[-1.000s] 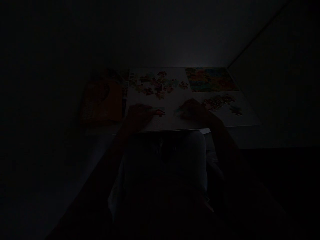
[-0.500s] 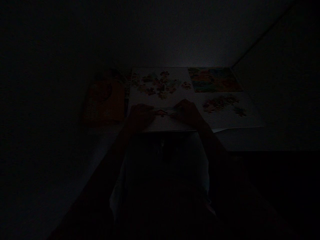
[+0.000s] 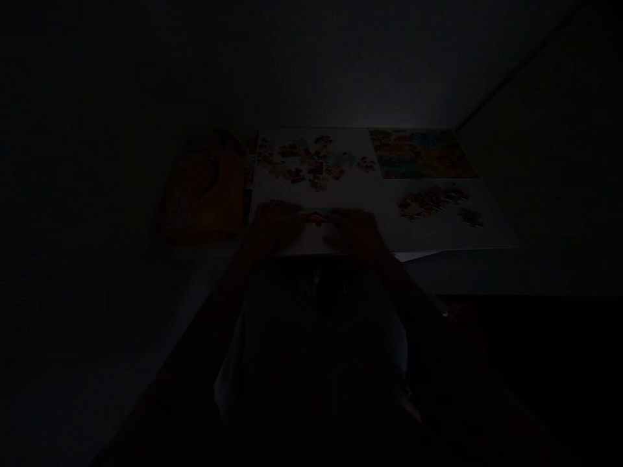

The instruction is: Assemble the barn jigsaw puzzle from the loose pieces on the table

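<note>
We rest our left grip [image 3: 277, 227] and right grip [image 3: 355, 233] flat and low on either side of the jigsaw pieces [image 3: 318, 217] on the white board [image 3: 389, 227], apparently steadying them, though the dark hides whether either grip holds anything.

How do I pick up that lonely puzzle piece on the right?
Pinch the loose jigsaw piece by its opposite edges, coming down from above. It lies flat on the white sheet, apart from the clump of pieces, so fingers have room. Too dark to see its tabs.
</note>
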### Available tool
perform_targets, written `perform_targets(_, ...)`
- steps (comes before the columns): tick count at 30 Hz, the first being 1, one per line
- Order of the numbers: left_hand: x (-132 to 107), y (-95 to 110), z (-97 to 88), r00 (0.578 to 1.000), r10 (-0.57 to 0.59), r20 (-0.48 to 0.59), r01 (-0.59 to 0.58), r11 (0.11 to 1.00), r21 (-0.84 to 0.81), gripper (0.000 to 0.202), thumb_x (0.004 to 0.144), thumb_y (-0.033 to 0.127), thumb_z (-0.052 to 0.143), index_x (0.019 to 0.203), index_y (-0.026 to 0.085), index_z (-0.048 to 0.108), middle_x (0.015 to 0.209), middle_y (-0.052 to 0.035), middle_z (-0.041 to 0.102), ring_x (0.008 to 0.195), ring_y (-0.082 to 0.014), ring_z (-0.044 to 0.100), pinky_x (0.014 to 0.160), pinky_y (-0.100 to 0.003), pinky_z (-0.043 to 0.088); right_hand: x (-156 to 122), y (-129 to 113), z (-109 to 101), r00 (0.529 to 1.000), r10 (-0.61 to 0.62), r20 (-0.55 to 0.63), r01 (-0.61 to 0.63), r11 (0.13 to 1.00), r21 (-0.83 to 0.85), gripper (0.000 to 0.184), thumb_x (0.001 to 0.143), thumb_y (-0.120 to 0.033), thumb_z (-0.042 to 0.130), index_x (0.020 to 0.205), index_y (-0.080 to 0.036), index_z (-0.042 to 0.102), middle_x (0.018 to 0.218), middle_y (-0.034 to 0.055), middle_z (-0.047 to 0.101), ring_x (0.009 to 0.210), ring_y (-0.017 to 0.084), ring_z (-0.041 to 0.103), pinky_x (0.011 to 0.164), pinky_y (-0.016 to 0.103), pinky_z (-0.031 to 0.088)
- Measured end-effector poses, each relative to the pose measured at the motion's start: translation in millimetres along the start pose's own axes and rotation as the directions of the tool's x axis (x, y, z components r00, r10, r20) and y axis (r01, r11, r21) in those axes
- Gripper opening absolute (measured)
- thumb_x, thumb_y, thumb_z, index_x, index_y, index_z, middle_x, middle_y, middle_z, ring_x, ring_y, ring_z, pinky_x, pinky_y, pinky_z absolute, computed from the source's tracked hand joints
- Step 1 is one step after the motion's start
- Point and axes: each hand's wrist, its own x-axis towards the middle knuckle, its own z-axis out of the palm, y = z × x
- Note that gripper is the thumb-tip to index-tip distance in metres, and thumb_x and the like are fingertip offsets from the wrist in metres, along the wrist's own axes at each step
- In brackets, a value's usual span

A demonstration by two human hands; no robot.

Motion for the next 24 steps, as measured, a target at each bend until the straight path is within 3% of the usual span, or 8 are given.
perform_targets(5, 1, 1, -0.5, 0.999, -0.034, 0.003, 0.035, 0.999, -0.024, 0.045, 0.113, 0.042, 0.059, 0.156, 0.039, 0.074, 0.163, -0.0059, 0.07, 0.151, -0.0365, 0.058, 0.126, -0.062, 0.041, 0, 5, 2, 1.0, 0.013, 0.014, -0.013, 1.0, -0.012, 0.059, 0.113, -0.059, 0.062, 0.167, -0.036, 0.064, 0.166, 0.014, 0.067, 0.149, 0.045, 0.06, 0.121, 0.071, 0.044)
perform_targets(14, 2, 1, 1.9, 0.998, -0.051, -0.044, 0.05, 0.998, -0.03, 0.045, 0.112, 0.043, 0.059, 0.151, 0.029, 0.077, 0.158, -0.0116, 0.073, 0.148, -0.0368, 0.061, 0.126, -0.061, 0.044, -2, 11, -3, 0.999, 0.032, 0.008, -0.033, 0.999, 0.013, 0.059, 0.111, -0.057, 0.063, 0.167, -0.036, 0.061, 0.168, 0.0122, 0.065, 0.15, 0.043, 0.059, 0.122, 0.067, 0.045)
perform_targets(19, 3, 0, 3.1, 0.998, -0.061, -0.031, 0.06, 0.998, -0.018, 0.048, 0.113, 0.045, 0.058, 0.156, 0.032, 0.075, 0.161, -0.0109, 0.072, 0.15, -0.0381, 0.059, 0.125, -0.063, 0.044, -1, 40, -8, 0.987, 0.153, -0.055, -0.154, 0.988, -0.014, 0.081, 0.102, -0.067, 0.073, 0.171, -0.028, 0.056, 0.165, 0.0198, 0.063, 0.149, 0.049, 0.057, 0.12, 0.07, 0.045)
perform_targets(24, 2, 3, 0.2, 0.999, 0.025, 0.022, -0.024, 1.0, -0.004, 0.049, 0.117, 0.044, 0.049, 0.161, 0.044, 0.069, 0.173, -0.0036, 0.063, 0.155, -0.0384, 0.055, 0.128, -0.065, 0.04, 7, 60, -8, 0.996, 0.087, -0.017, -0.087, 0.995, 0.043, 0.07, 0.097, -0.067, 0.08, 0.157, -0.032, 0.069, 0.162, 0.0175, 0.064, 0.149, 0.047, 0.058, 0.119, 0.069, 0.045)
